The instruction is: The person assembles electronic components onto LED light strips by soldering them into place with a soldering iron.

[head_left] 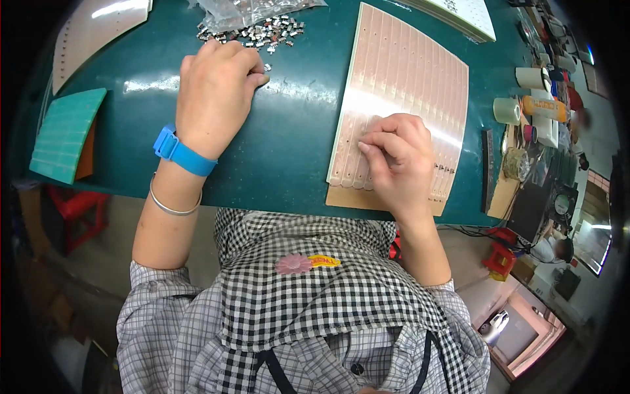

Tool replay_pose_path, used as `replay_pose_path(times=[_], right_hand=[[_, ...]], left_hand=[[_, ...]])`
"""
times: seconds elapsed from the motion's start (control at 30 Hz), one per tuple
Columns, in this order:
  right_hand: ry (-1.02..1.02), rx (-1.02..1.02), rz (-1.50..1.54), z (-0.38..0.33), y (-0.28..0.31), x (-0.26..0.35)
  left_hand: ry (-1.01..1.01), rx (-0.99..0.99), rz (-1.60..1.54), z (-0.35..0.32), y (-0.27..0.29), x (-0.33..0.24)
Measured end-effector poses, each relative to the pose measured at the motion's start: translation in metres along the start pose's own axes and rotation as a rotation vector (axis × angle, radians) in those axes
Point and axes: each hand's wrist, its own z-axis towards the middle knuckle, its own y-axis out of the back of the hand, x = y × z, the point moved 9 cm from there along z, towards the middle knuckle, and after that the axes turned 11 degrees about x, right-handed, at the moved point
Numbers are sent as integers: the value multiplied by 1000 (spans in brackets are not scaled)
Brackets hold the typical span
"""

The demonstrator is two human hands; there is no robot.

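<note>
My left hand (220,92), with a blue strap on its wrist, is closed with curled fingers on the table at the near edge of a pile of small metal-and-black electronic parts (279,31). One loose part (267,67) lies right by its thumb and index finger; whatever is inside the grip is hidden. Over the lower half of a panel of copper-coloured circuit board strips (394,72), my right hand (401,157) holds thumb and fingertips pinched together. Anything in that pinch is too small to make out. Several small dark parts (445,169) sit in a row on the panel's strips beside this hand.
A clear plastic bag (243,13) lies behind the pile. Green boards (69,134) lean at the left edge, below another panel (98,33). A stack of pale boards (459,16) is at the far right. Tape rolls (506,111) and an orange bottle (543,107) stand to the right.
</note>
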Motion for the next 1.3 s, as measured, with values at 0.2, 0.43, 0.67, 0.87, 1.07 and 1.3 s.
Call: replay_pose_path(times=[0.2,0.43,0.67,0.87,1.07,1.3], right_hand=[[21,54,-95,3,-4,4],[29,79,-112,5,-5,7],[23,76,-124,4,-6,7],[21,52,-131,2,-3,8],[29,46,-144,2,-5,9],[60,63,-347,9,-12,25]], left_hand=[[-30,-9,-25,-1,3,-10],[-37,-28,-52,-4,7,-7],[-45,-33,-52,-5,6,-6],[-42,-63,-75,-5,8,-4],[-40,-55,-110,-6,10,-4],[-68,-73,-136,-5,7,-5]])
